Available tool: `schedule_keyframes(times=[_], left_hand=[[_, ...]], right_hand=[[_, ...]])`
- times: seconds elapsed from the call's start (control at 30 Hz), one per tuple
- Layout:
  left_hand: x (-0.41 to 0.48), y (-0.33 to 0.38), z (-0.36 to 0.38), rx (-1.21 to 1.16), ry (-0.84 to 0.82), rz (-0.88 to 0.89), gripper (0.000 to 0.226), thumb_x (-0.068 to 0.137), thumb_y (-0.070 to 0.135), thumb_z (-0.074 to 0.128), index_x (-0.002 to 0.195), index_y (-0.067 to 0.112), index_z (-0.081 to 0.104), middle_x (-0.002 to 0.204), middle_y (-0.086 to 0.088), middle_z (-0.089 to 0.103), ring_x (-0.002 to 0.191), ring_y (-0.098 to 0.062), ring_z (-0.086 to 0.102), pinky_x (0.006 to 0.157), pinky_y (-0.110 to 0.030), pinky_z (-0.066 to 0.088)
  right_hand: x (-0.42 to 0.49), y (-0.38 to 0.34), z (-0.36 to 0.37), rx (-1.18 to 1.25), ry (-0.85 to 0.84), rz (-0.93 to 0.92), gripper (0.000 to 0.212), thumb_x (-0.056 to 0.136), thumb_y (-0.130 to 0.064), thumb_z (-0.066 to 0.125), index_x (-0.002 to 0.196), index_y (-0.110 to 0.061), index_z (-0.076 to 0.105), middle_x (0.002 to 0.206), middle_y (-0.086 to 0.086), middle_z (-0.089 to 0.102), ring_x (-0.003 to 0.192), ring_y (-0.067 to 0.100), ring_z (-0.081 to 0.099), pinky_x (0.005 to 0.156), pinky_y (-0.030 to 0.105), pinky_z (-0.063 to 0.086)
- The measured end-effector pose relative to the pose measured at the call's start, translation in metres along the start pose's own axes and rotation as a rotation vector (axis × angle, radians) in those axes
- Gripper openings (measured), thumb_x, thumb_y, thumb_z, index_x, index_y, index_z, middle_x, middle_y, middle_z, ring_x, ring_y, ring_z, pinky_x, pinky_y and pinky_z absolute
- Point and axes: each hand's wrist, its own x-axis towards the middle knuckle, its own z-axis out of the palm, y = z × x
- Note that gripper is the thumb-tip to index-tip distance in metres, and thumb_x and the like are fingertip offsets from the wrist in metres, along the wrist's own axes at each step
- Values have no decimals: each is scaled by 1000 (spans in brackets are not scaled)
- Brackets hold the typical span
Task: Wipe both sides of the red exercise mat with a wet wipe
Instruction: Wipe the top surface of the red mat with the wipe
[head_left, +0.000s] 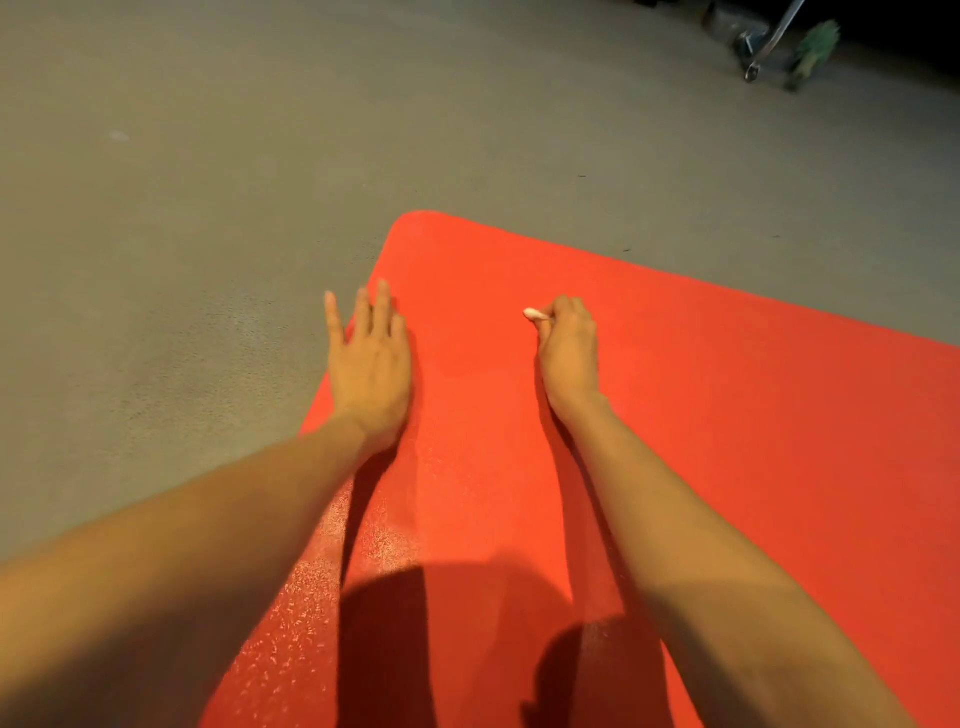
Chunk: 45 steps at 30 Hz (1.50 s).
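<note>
The red mat (727, 415) is spread flat on the grey floor (208, 182). The left hand (369, 358) is laid at its left edge, fingers (383, 306) straight and spread, nothing held. A balled-up white wipe (535, 314) is gripped in the right hand (569, 348), fingers curled round it over the mat.

The mat (701, 426) is red and finely textured. It lies flat and unrolled on the grey floor (182, 208), with one rounded far corner in view and a shiny, speckled patch along its left edge. The wipe (535, 314), a small white wad, is over the mat near that corner, bunched in the right hand (569, 348) with only its tip showing.
</note>
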Motion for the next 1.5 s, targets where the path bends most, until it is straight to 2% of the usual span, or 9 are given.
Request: schedule_keyframes(times=[0.07, 0.23, 0.4, 0.6, 0.8, 1.0, 1.13, 1.23, 1.5], left_hand=[[-31, 37, 1, -141, -31, 41, 48, 99, 17, 27, 145, 7, 36, 157, -13, 20, 145, -27, 21, 118, -51, 6], [-45, 57, 5, -225, -36, -1, 58, 95, 27, 17, 145, 6, 37, 153, -11, 32, 143, -25, 28, 117, -46, 20], [-43, 61, 6, -191, -36, 7, 59, 93, 29, 18, 145, 7, 36, 154, -10, 30, 144, -25, 26, 118, -46, 18], [-41, 61, 8, -182, -14, 7, 60, 92, 29, 19, 145, 7, 37, 155, -10, 30, 144, -24, 24, 118, -45, 15], [-40, 64, 7, -180, -26, -1, 61, 92, 30, 18, 147, 9, 32, 157, -8, 23, 146, -22, 17, 120, -43, 8], [-40, 63, 8, -186, -6, 3, 60, 91, 29, 20, 144, 7, 38, 155, -9, 28, 145, -22, 22, 119, -44, 13], [-41, 62, 8, -181, -5, -3, 59, 92, 27, 22, 145, 6, 37, 155, -9, 28, 145, -22, 21, 119, -45, 13], [-40, 63, 7, -166, -18, 14, 60, 92, 27, 19, 145, 6, 36, 156, -9, 26, 145, -23, 21, 119, -46, 13], [-39, 61, 7, -196, -12, 14, 61, 89, 29, 18, 142, 7, 40, 155, -7, 28, 145, -23, 22, 118, -46, 14]], right_hand=[[1, -7, -8, -58, -16, 10, 11, 88, -7, 58, 85, 4, 59, 91, 23, 59, 86, 38, 54, 71, 37, 28], [-13, 22, -35, -200, -120, -422, 19, 84, -8, 63, 70, -2, 53, 70, 19, 54, 64, 35, 51, 63, 36, 25], [36, 71, -69, -364, 36, 116, 25, 96, -14, 49, 96, 10, 56, 102, 30, 57, 96, 43, 53, 81, 44, 29], [-4, 39, -39, -244, -280, -573, 20, 91, -15, 57, 76, -3, 52, 75, 18, 54, 71, 34, 50, 65, 41, 32], [71, 90, -67, -290, 78, 268, 24, 99, -11, 40, 111, 5, 54, 118, 25, 55, 110, 37, 52, 83, 35, 28], [71, 24, -8, -196, -269, -343, 23, 97, -16, 47, 99, 6, 55, 104, 26, 57, 94, 37, 54, 76, 39, 29], [99, 96, -58, -356, 84, 115, 27, 99, -16, 40, 110, 5, 53, 118, 24, 54, 108, 36, 50, 87, 38, 29], [109, 108, -65, -365, 153, 337, 27, 100, -11, 37, 118, 4, 50, 125, 21, 52, 115, 34, 49, 90, 35, 32], [98, 13, 3, -98, -222, -55, 26, 96, -15, 47, 102, 7, 59, 110, 25, 59, 102, 35, 53, 74, 32, 28]])
